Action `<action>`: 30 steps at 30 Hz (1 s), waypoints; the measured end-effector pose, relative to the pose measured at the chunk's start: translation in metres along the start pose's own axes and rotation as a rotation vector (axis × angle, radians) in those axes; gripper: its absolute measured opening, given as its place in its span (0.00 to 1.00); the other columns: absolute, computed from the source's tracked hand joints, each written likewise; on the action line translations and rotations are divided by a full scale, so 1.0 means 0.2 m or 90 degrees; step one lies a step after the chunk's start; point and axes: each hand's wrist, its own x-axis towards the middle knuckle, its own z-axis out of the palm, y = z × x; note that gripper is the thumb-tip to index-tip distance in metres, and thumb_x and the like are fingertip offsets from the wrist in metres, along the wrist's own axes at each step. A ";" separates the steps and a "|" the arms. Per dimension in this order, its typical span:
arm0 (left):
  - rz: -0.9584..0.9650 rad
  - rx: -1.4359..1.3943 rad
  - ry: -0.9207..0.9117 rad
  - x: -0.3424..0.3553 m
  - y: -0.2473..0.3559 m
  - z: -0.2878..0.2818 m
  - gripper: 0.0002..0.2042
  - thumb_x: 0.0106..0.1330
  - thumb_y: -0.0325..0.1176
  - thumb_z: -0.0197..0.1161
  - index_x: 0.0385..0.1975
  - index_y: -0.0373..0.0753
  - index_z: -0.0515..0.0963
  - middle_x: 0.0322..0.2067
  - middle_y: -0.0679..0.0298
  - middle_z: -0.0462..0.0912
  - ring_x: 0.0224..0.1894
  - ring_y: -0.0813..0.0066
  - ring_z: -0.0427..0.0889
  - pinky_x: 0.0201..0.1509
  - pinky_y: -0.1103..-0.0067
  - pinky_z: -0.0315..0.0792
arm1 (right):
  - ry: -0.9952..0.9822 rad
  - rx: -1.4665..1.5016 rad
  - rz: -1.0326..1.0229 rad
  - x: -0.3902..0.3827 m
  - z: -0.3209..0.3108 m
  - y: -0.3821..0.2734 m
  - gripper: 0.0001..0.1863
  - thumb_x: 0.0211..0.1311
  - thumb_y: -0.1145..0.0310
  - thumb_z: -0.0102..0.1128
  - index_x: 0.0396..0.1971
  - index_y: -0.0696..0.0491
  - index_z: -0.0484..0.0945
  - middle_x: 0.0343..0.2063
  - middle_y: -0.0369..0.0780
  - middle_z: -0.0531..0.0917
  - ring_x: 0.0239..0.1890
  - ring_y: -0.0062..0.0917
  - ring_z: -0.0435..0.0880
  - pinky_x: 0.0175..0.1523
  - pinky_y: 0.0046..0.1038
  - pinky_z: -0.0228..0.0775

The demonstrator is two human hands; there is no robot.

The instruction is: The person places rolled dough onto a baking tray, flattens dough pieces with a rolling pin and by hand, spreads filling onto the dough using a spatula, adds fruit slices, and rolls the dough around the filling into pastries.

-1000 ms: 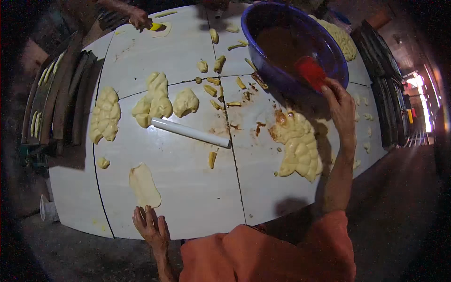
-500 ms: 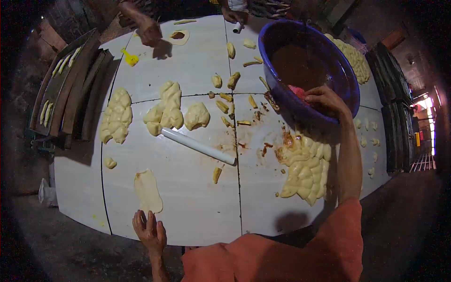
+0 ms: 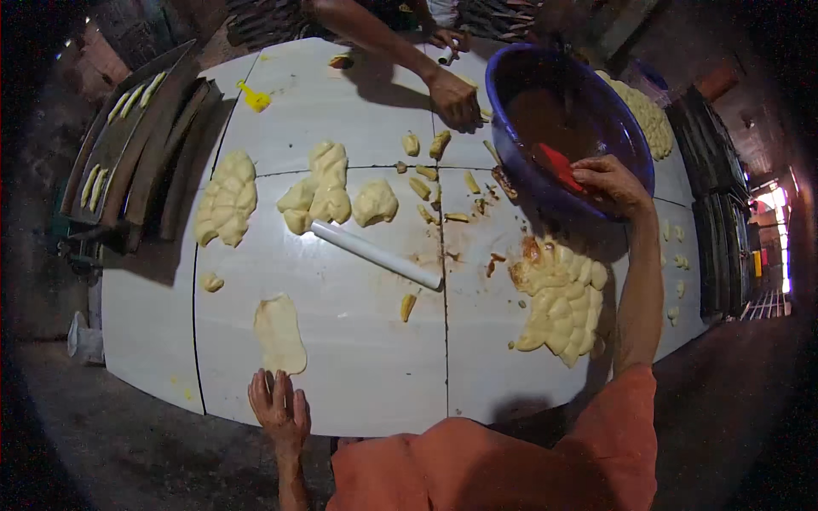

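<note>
My left hand (image 3: 281, 413) lies open at the table's near edge, fingertips beside the lower end of a flattened oval piece of dough (image 3: 279, 335). My right hand (image 3: 612, 183) reaches over the near rim of a big blue-purple basin (image 3: 503, 115). It grips a flat red plastic scraper (image 3: 558, 164), whose blade hangs over the brown paste (image 3: 541, 115) inside. A white rolling pin (image 3: 375, 254) rests slantwise mid-table, close to a round dough lump (image 3: 375, 203) and a larger dough piece (image 3: 328, 183).
A co-worker's hand (image 3: 456, 100) is at the far side, near banana-like pieces (image 3: 440, 145). Clustered dough balls (image 3: 562, 302) sit right, another dough mass (image 3: 226, 200) left. A yellow plastic tool (image 3: 256, 98) lies far left. Trays (image 3: 128, 128) stand left; dark stacked trays (image 3: 720, 230) right.
My right hand has lifted slightly and more of the red scraper shows. The co-worker's arm has swung right across the far side. My left hand stays by the flattened dough.
</note>
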 end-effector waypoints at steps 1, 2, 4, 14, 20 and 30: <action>0.018 0.023 0.001 0.02 0.01 -0.01 0.24 0.64 0.30 0.65 0.61 0.36 0.78 0.67 0.40 0.68 0.70 0.38 0.65 0.72 0.52 0.61 | 0.013 -0.046 -0.004 -0.03 0.04 -0.05 0.21 0.66 0.58 0.71 0.50 0.58 0.84 0.26 0.31 0.82 0.23 0.12 0.73 0.26 0.18 0.63; -0.014 0.035 -0.037 0.07 0.08 -0.05 0.23 0.63 0.31 0.66 0.60 0.35 0.79 0.66 0.39 0.69 0.69 0.38 0.65 0.72 0.51 0.61 | 0.024 -0.095 -0.007 -0.06 0.09 -0.11 0.21 0.66 0.56 0.71 0.50 0.57 0.85 0.29 0.32 0.83 0.25 0.13 0.76 0.27 0.19 0.65; -0.002 0.018 -0.010 0.06 0.05 -0.05 0.22 0.64 0.36 0.67 0.56 0.32 0.81 0.65 0.41 0.71 0.68 0.40 0.68 0.71 0.47 0.58 | -0.015 -0.087 -0.033 -0.09 0.23 -0.20 0.21 0.66 0.57 0.71 0.50 0.57 0.85 0.29 0.31 0.83 0.26 0.14 0.76 0.29 0.19 0.66; -0.026 -0.026 0.001 0.06 0.04 -0.02 0.24 0.61 0.42 0.71 0.58 0.44 0.81 0.64 0.46 0.73 0.68 0.42 0.69 0.72 0.47 0.58 | -0.317 -0.247 -0.282 -0.30 1.51 -0.55 0.19 0.65 0.61 0.68 0.48 0.60 0.86 0.33 0.45 0.89 0.32 0.28 0.87 0.40 0.31 0.78; -0.021 -0.048 0.021 0.03 0.01 -0.02 0.25 0.62 0.44 0.71 0.59 0.47 0.81 0.65 0.50 0.72 0.68 0.45 0.68 0.72 0.46 0.58 | -0.180 -0.516 -0.491 -0.45 2.16 -0.47 0.11 0.63 0.67 0.66 0.45 0.49 0.86 0.32 0.42 0.85 0.34 0.41 0.87 0.38 0.42 0.79; -0.003 -0.051 -0.007 0.04 0.00 -0.03 0.26 0.63 0.44 0.70 0.62 0.46 0.79 0.67 0.54 0.72 0.71 0.51 0.67 0.75 0.45 0.53 | -0.013 -0.480 -0.496 -0.67 2.26 -0.47 0.11 0.64 0.69 0.67 0.46 0.52 0.83 0.30 0.41 0.82 0.31 0.34 0.85 0.33 0.37 0.77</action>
